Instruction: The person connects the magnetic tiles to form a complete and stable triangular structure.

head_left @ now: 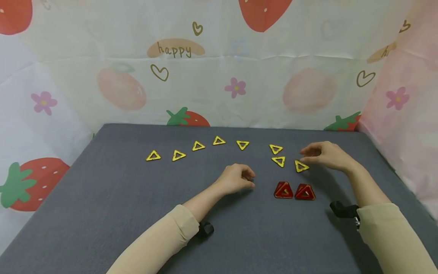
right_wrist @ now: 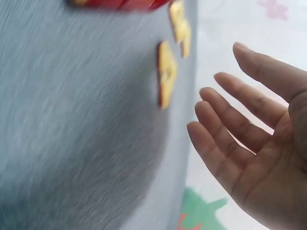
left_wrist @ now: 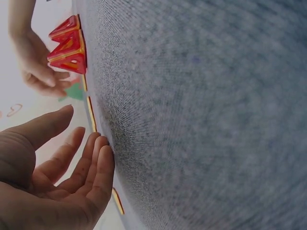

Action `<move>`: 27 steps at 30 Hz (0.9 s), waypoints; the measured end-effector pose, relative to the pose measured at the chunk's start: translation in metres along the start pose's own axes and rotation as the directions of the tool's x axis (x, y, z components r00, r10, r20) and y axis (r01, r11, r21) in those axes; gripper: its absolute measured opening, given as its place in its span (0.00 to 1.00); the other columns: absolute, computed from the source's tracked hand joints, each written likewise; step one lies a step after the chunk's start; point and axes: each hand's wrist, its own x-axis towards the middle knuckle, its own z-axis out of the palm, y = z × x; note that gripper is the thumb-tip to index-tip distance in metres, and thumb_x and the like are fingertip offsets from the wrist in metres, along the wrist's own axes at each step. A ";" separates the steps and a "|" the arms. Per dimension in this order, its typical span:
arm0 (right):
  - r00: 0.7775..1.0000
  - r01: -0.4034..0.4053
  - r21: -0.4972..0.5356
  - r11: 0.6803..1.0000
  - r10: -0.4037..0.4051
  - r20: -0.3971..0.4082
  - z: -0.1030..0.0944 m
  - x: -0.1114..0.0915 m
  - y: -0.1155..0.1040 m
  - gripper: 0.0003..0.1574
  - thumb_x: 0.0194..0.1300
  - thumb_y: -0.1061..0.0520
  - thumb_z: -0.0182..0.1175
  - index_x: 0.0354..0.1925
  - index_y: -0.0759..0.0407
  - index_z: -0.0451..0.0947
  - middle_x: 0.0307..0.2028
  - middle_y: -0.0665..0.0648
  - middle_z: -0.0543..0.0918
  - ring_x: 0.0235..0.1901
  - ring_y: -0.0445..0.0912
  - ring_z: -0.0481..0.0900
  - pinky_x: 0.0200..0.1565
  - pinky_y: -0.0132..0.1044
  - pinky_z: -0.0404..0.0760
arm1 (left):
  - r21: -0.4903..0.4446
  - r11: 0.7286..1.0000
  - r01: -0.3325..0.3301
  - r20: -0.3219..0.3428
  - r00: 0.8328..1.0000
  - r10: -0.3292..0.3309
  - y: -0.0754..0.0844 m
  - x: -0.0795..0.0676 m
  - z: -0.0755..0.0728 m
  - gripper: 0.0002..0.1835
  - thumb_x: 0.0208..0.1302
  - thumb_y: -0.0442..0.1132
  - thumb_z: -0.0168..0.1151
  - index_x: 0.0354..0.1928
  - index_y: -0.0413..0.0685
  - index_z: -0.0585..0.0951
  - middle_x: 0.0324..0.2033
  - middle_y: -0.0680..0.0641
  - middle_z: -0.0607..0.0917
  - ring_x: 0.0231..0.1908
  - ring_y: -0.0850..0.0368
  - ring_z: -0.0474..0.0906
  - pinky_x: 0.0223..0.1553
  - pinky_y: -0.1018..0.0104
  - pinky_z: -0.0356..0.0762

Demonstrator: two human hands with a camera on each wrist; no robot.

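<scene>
My left hand (head_left: 236, 177) hovers low over the middle of the grey table, its fingers loosely bent and nothing between them. To its right stand two red triangular pyramids (head_left: 283, 190) side by side; the left wrist view shows the red pyramids (left_wrist: 69, 45) rising from the cloth. My right hand (head_left: 326, 155) is above the table's right part, just beside a flat yellow triangle frame (head_left: 301, 166). In the right wrist view, the fingers of this hand (right_wrist: 254, 129) are relaxed and apart from the yellow triangle (right_wrist: 167, 74). Two more yellow triangles (head_left: 278, 161) lie close by.
Several other flat yellow triangles (head_left: 198, 145) lie in a loose arc along the back left and middle of the grey table (head_left: 113, 198). A printed fabric backdrop (head_left: 219, 95) with fruit and flowers rises behind the table and at its sides.
</scene>
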 end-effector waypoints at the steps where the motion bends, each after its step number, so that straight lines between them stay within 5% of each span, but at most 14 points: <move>1: 1.000 -0.004 0.001 1.000 0.004 0.015 0.001 0.002 0.004 0.30 0.67 0.42 0.62 0.59 0.59 0.78 0.56 0.64 0.83 0.54 0.57 0.81 0.50 0.51 0.81 | 0.005 1.000 -0.002 0.001 1.000 0.002 0.000 0.000 0.000 0.13 0.60 0.36 0.70 0.47 0.42 0.85 0.44 0.43 0.88 0.43 0.51 0.85 0.33 0.73 0.76; 7: 0.997 -0.027 0.038 0.999 0.024 0.074 0.008 0.009 0.020 0.30 0.66 0.41 0.63 0.58 0.58 0.78 0.53 0.62 0.84 0.49 0.50 0.82 0.47 0.43 0.81 | 0.021 1.000 -0.005 0.018 1.000 0.005 0.000 0.002 0.000 0.14 0.60 0.36 0.70 0.48 0.42 0.84 0.45 0.43 0.87 0.44 0.51 0.84 0.39 0.69 0.79; 16: 0.998 -0.053 0.011 0.999 0.052 0.039 0.019 0.011 0.018 0.31 0.61 0.39 0.67 0.54 0.57 0.79 0.44 0.58 0.84 0.41 0.45 0.79 0.41 0.38 0.76 | 0.067 0.998 0.018 0.039 0.999 -0.020 0.005 0.010 -0.001 0.15 0.62 0.38 0.68 0.50 0.45 0.83 0.46 0.44 0.88 0.47 0.50 0.84 0.43 0.66 0.80; 27: 0.996 -0.077 -0.013 0.997 0.077 0.047 0.023 0.015 0.019 0.33 0.59 0.36 0.68 0.51 0.57 0.77 0.42 0.58 0.85 0.41 0.46 0.78 0.40 0.37 0.73 | 0.100 0.995 0.021 -0.024 1.000 -0.018 0.023 0.049 0.011 0.17 0.66 0.41 0.65 0.55 0.46 0.81 0.52 0.45 0.85 0.54 0.50 0.81 0.52 0.60 0.80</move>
